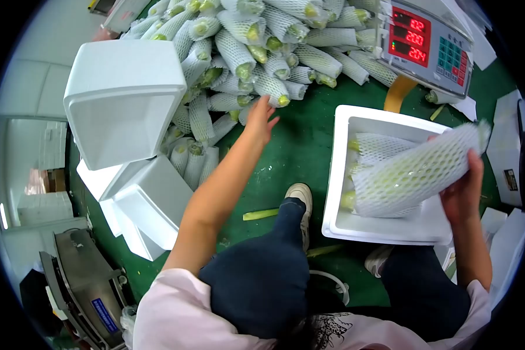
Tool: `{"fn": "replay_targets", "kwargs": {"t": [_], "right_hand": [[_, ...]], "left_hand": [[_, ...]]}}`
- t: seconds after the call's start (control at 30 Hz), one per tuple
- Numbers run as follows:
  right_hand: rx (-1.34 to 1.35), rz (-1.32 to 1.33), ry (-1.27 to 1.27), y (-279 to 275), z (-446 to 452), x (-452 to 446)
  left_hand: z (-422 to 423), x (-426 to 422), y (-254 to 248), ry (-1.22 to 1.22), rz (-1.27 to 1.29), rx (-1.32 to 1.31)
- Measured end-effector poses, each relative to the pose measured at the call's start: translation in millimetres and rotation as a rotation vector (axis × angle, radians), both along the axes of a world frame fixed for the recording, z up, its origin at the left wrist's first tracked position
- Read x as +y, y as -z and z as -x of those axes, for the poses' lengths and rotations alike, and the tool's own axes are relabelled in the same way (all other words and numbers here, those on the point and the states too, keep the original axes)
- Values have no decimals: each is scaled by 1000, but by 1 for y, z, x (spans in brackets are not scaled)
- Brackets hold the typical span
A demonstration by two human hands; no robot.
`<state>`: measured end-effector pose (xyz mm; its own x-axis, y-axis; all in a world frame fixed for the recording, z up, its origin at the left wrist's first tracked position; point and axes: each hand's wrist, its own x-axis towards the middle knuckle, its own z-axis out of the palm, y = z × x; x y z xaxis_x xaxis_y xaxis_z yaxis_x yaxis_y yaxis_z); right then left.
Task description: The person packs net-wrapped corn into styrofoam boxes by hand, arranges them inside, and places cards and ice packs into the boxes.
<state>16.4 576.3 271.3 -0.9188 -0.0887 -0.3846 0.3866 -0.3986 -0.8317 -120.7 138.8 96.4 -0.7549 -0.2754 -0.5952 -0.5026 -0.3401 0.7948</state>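
My right hand [464, 192] is closed around the end of a net-sleeved long green vegetable [417, 169], holding it tilted over a white foam box [385, 228]. Inside that box lie more pale green vegetables in white foam netting [385, 146], partly covered by the held one. My left hand [261, 121] reaches to the front of a big pile of similar netted vegetables [233, 52]. Its fingers are apart, and the tips are at or very near one netted piece [271, 87]; whether they touch it I cannot tell.
A digital scale [429, 44] with lit red numbers stands beyond the box. White foam boxes [122, 99] are stacked at left, near a metal machine [90, 286]. Green scraps [260, 214] lie on the green floor [286, 151]. More white boxes [507, 149] stand at right.
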Motion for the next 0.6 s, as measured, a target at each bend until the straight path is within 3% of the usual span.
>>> {"fn": "replay_targets", "kwargs": {"t": [0.03, 0.07, 0.1, 0.17, 0.2, 0.23, 0.3, 0.33, 0.37, 0.43, 0.5, 0.57, 0.6], "right_hand": [[-131, 12, 42, 10, -10, -8], [-261, 30, 93, 20, -19, -17], [-430, 29, 189, 25, -30, -34], [-683, 226, 84, 55, -50, -26], [-840, 183, 39, 51, -48, -32], [-792, 129, -177, 44, -44, -25], [-667, 35, -587, 17, -36, -7], [-604, -73, -718, -2, -28, -7], [-448, -154, -688, -5, -26, -14], [-152, -341, -596, -15, -25, -25], [-11, -235, -467, -15, -17, -43], [149, -10, -371, -21, -18, -62], [102, 11, -372, -21, -19, -65]], "left_hand": [[25, -2, 13, 21, -173, 37], [47, 5, 13, -121, -249, -1], [75, -4, 44, -206, -333, 62], [87, 0, 51, -262, -298, 45], [72, 7, 28, -257, -363, 34], [48, 8, 0, -249, -424, 28], [-12, -1, -37, -110, -917, -53], [-48, 2, -51, 32, -1031, -2], [-78, 6, -65, 160, -1093, 19], [-116, 17, -98, 525, -732, 155], [-120, 24, -105, 876, -522, 244], [-119, 63, -140, 1020, -197, 397], [-117, 82, -155, 1162, -110, 401]]}}
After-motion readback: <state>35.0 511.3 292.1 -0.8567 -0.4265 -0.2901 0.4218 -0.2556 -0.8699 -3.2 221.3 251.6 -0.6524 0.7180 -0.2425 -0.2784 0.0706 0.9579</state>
